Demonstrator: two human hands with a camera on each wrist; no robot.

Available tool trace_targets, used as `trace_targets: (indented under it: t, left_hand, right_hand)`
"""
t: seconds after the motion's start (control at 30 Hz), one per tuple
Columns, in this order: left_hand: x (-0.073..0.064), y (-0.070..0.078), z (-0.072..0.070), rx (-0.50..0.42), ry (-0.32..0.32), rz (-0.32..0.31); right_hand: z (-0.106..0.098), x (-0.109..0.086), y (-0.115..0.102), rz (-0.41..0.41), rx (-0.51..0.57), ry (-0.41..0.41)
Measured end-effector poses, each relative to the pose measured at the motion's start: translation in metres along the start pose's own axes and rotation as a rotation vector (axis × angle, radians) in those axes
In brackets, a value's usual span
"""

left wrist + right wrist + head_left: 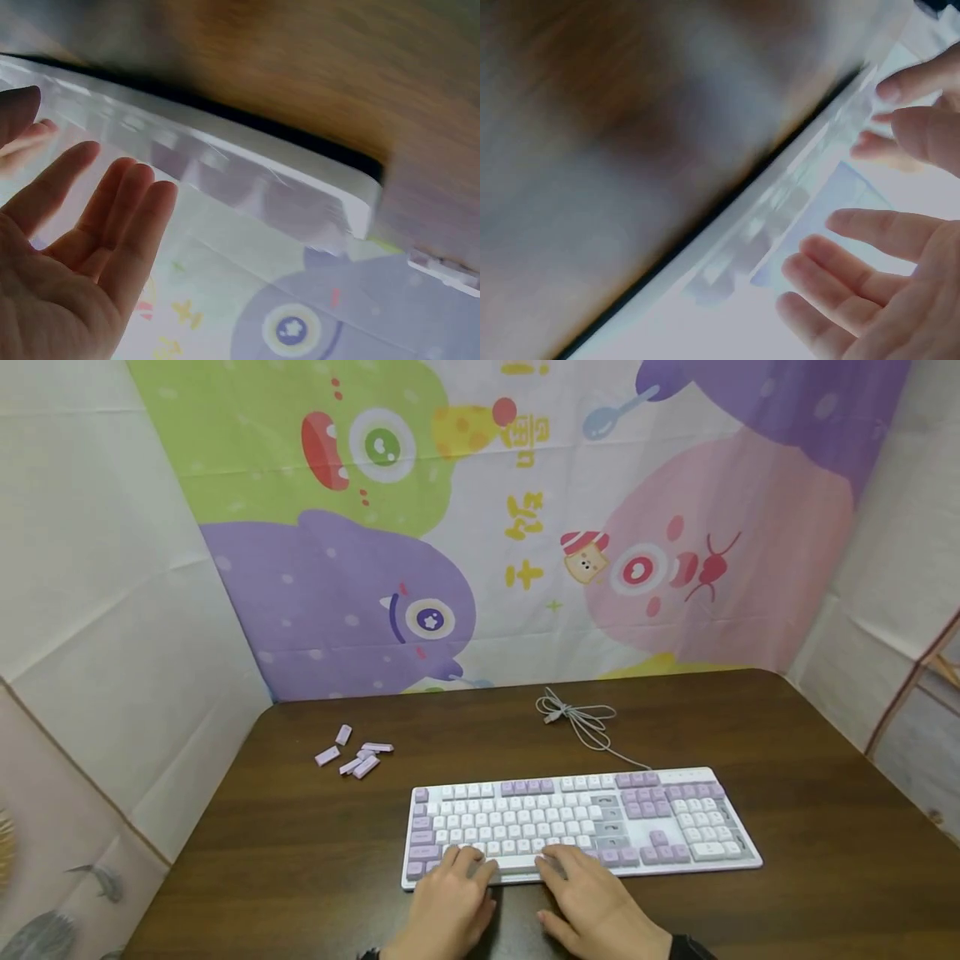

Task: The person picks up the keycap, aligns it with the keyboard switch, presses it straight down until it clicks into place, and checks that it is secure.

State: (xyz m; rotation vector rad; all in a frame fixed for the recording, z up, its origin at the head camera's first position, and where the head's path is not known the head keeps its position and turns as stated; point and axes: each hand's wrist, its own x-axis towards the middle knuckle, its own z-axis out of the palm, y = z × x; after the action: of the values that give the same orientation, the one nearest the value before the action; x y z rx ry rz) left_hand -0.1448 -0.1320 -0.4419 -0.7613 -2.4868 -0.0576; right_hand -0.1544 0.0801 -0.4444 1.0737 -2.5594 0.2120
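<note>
A white keyboard [525, 818] with white and light purple keys lies on the brown table. Over the lower left keys rest the relaxed fingers of my left hand [452, 902], its thumb by the space bar [517, 863]. My right hand [600, 902] lies at the front edge to the right of the bar, fingertips on the bottom keys. Neither hand grips anything; the left wrist view shows the left hand [82, 255] with loosely bent fingers, and the right wrist view shows the right hand [877, 277] likewise. Grey slots [609, 828] without keycaps show beside the letter keys.
Several loose light purple keycaps [366, 767] lie at the table's back left. The keyboard's white cable [592, 727] is bundled behind it, with a USB plug. A cartoon-printed cloth [480, 568] hangs along the table's [300, 843] back edge.
</note>
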Motion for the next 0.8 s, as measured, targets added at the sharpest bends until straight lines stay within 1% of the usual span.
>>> trace_targets:
  t: [0.13,0.2,0.27,0.33,0.4,0.43,0.5,0.57,0.63,0.7,0.8]
  left_hand:
    - [-0.005,-0.013,-0.005,-0.011,0.042,-0.035]
    - [-0.007,-0.022,-0.008,-0.018,0.060,-0.069]
    - [-0.010,-0.031,-0.011,-0.018,0.066,-0.120]
    - [-0.014,-0.040,-0.014,-0.016,0.059,-0.191]
    - [-0.019,-0.046,-0.015,-0.025,0.030,-0.263]
    - [-0.021,-0.048,-0.014,-0.032,0.008,-0.296]
    - [-0.026,-0.049,-0.013,-0.052,-0.053,-0.352]
    - [-0.030,-0.049,-0.011,-0.088,-0.118,-0.383]
    - [-0.032,-0.048,-0.008,-0.108,-0.149,-0.395]
    - [-0.033,-0.049,-0.005,-0.114,-0.146,-0.393]
    - [-0.033,-0.050,-0.004,-0.096,-0.098,-0.377]
  right_hand:
    - [-0.002,-0.011,0.014,0.021,-0.007,0.141]
    - [-0.003,-0.019,0.024,0.060,-0.012,0.188]
    - [-0.004,-0.027,0.037,0.123,-0.019,0.207]
    - [-0.007,-0.036,0.052,0.211,-0.025,0.217]
    - [-0.011,-0.045,0.069,0.313,-0.026,0.214]
    - [-0.013,-0.049,0.077,0.376,-0.020,0.200]
    - [-0.018,-0.058,0.093,0.517,0.017,0.122]
    - [-0.023,-0.065,0.107,0.652,0.072,0.001]
    - [-0.027,-0.071,0.120,0.753,0.124,-0.117]
    - [-0.029,-0.075,0.129,0.794,0.159,-0.197]
    - [-0.029,-0.078,0.140,0.787,0.167,-0.261]
